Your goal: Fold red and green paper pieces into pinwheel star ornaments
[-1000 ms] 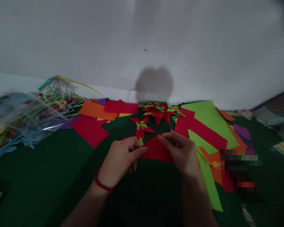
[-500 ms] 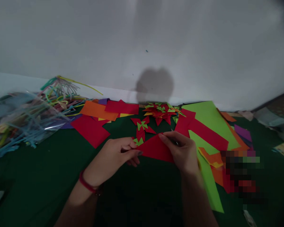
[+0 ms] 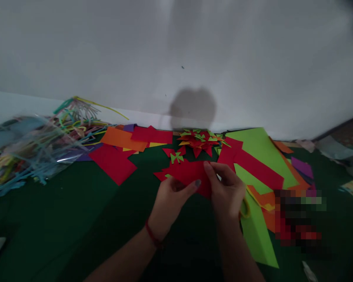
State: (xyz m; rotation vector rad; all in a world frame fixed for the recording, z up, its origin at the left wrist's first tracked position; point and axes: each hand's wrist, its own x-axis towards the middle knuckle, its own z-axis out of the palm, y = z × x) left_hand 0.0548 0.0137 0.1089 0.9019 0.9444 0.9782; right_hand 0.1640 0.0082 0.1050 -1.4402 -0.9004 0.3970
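Observation:
A folded piece of red paper (image 3: 188, 170) is held up over the green tabletop, between both hands. My left hand (image 3: 174, 199) pinches its lower left part, with the thumb laid across the front and the other fingers mostly hidden behind. At the upper right edge of the paper, my right hand (image 3: 228, 188) grips with thumb and fingertips. A yellow loop (image 3: 246, 208), like a scissors handle, shows beside my right wrist; whether the hand holds it I cannot tell. Just behind the paper lies a green cut-out (image 3: 177, 158) on red petals.
A layered red and green paper flower (image 3: 198, 141) sits by the wall. Left are red sheets (image 3: 113, 163), an orange sheet (image 3: 122, 139) and a plastic bag of pipe cleaners (image 3: 44, 145). Right are lime-green sheets (image 3: 257, 241) and a red strip (image 3: 259, 168). A blurred patch covers the far right.
My left hand has slid right along the red paper, closer to my right hand. The paper has turned and now shows a broader face. My right hand has barely moved.

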